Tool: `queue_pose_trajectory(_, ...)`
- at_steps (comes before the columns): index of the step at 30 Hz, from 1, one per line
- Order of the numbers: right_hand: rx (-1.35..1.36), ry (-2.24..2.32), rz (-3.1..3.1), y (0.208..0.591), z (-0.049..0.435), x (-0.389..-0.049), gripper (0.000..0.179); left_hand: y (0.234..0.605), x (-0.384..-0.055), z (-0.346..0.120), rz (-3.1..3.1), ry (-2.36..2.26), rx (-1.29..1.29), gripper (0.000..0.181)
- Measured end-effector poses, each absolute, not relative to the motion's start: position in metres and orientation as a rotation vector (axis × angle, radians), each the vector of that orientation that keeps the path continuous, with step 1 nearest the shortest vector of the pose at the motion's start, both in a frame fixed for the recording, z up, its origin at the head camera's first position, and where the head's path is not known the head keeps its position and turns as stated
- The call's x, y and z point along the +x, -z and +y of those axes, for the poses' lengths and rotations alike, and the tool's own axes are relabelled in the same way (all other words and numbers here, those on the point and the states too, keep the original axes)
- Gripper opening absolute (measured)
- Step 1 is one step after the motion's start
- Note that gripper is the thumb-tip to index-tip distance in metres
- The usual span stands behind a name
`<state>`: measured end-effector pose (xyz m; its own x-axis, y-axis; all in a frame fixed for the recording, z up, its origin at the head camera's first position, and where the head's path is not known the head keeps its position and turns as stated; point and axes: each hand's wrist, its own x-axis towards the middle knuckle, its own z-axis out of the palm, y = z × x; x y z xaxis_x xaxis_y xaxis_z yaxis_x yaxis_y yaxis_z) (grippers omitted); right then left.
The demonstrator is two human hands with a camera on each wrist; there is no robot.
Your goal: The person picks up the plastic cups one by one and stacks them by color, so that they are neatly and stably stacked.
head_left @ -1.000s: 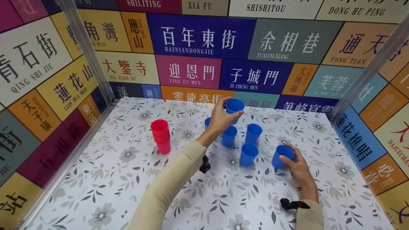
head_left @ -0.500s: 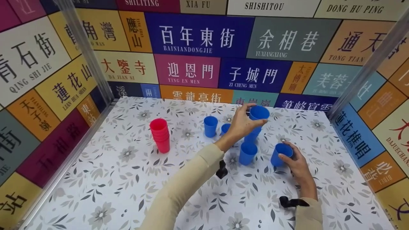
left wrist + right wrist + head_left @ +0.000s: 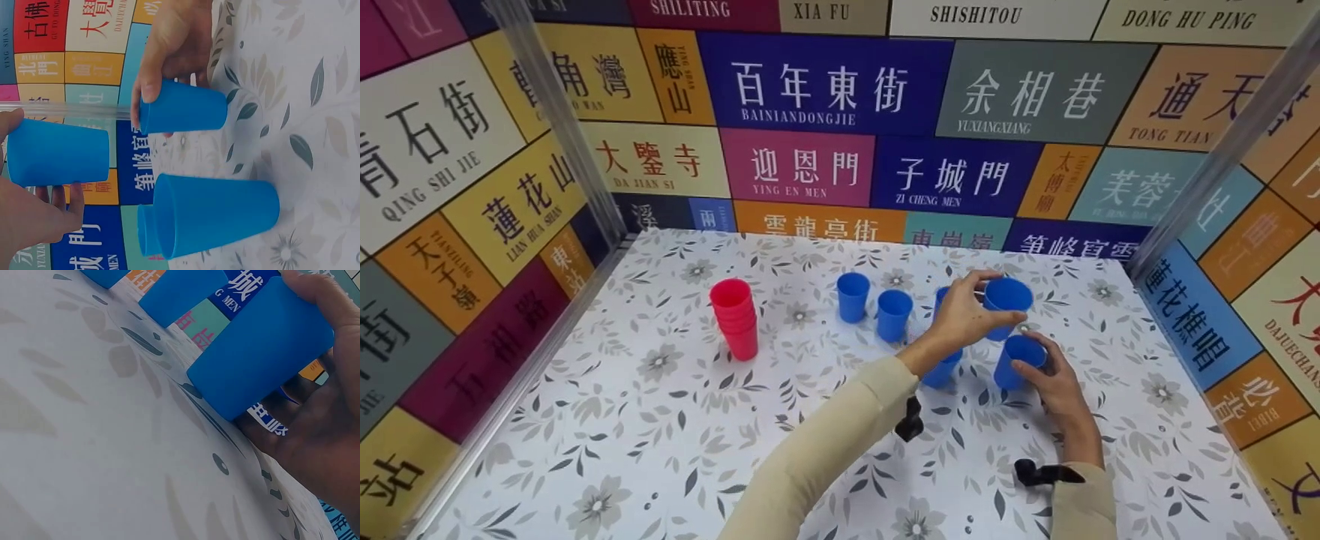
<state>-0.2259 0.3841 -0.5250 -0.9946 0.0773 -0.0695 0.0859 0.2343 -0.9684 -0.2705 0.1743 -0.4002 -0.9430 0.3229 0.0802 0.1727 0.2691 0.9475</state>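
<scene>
In the head view my left hand [image 3: 964, 311] grips a blue cup [image 3: 1006, 306] and holds it up off the table, just behind and above the other hand's cup. My right hand [image 3: 1061, 382] holds another blue cup [image 3: 1014, 367] by its side, thumb at the near rim; the right wrist view shows this cup [image 3: 264, 349] with its base low at the tabletop. Left of the hands stand a blue cup [image 3: 853, 298] and a second blue cup [image 3: 895, 316]. Two more blue cups are partly hidden behind my left hand and wrist, one of them the nearer cup [image 3: 941, 371].
A stack of red cups [image 3: 735, 319] stands to the left on the floral-patterned tabletop [image 3: 607, 420]. Panels printed with place names [image 3: 825, 82] enclose the back and both sides, with clear corner posts [image 3: 577, 135] between them.
My left hand has carried its blue cup rightward and toward me, from above the back cups to beside the right hand's cup. The right hand stays in place with its cup.
</scene>
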Motion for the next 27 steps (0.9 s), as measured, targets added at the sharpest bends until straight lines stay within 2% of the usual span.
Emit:
queue_pose_trajectory(9,0.197,1.856,2.502,0.524,0.388,-0.226,0.088,0.409,-0.256,0.198,2.383,-1.730,0.485,0.066)
queue_pose_trajectory(22,0.167,1.787,2.582,0.520,0.388,-0.223,0.090,0.416,-0.255,0.219,2.373,-1.699,0.471,0.066)
queue_pose_trajectory(27,0.194,1.767,2.571,0.520,0.389,-0.223,0.093,0.419,-0.257,0.221,2.378,-1.675,0.464,0.074)
